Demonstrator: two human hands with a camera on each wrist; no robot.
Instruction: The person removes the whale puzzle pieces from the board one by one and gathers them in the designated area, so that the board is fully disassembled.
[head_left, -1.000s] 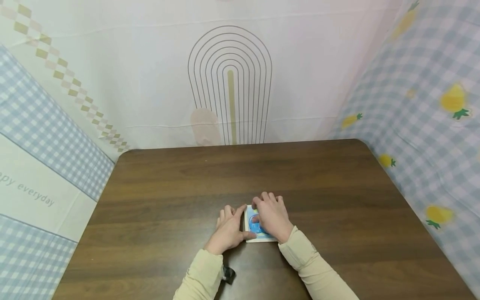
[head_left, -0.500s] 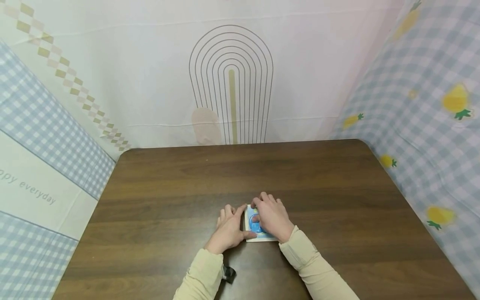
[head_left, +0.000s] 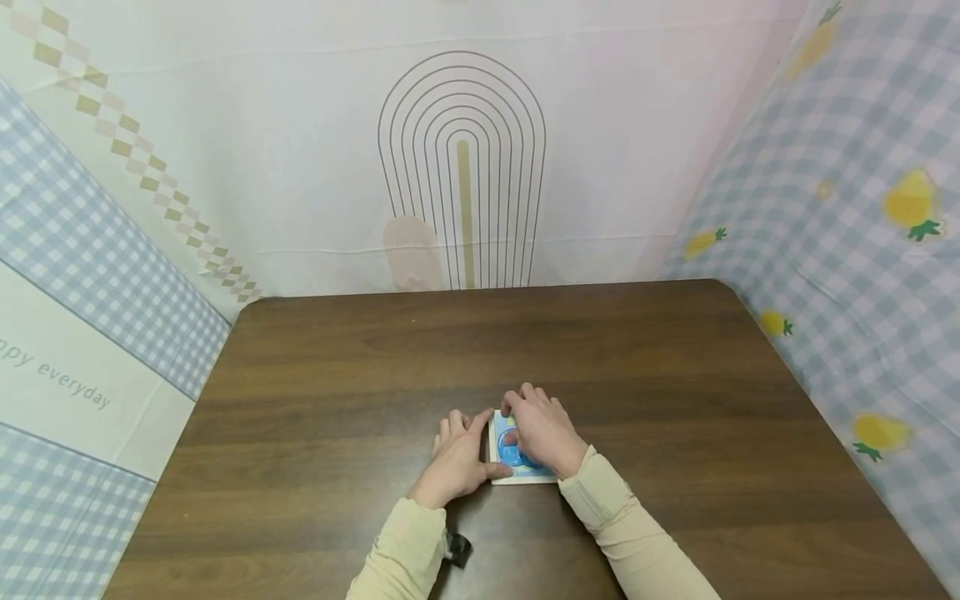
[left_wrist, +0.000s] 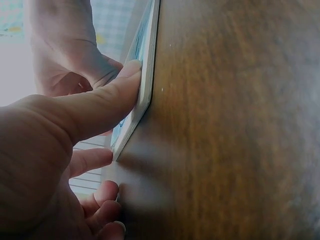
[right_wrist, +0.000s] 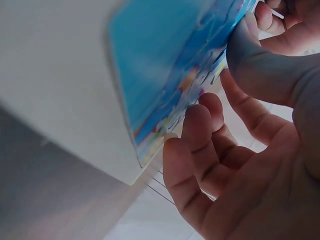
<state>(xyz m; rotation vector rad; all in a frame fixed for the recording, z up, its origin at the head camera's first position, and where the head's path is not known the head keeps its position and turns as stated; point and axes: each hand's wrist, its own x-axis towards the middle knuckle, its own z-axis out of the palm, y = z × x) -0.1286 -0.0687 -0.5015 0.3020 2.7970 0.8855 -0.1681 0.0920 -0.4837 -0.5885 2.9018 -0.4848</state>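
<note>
A flat, square picture board (head_left: 511, 456) with a white border and a blue printed face lies on the table near me. My left hand (head_left: 456, 460) touches its left side, thumb on the face by the near corner, index fingertip at the far corner. In the left wrist view that thumb (left_wrist: 102, 107) lies straight over the edge. From the right, my right hand (head_left: 546, 432) holds the blue picture, thumb on its face and fingers bent along its far side. The right wrist view shows the blue picture (right_wrist: 155, 55) on a wider white base (right_wrist: 55, 75); the hand hides much of the print.
The brown wooden table (head_left: 337, 375) has rounded far corners. A pale patterned cloth (head_left: 315, 150) hangs behind it, and blue checked cloth (head_left: 840, 275) borders the right side. A small black object (head_left: 458, 550) sits by my left cuff.
</note>
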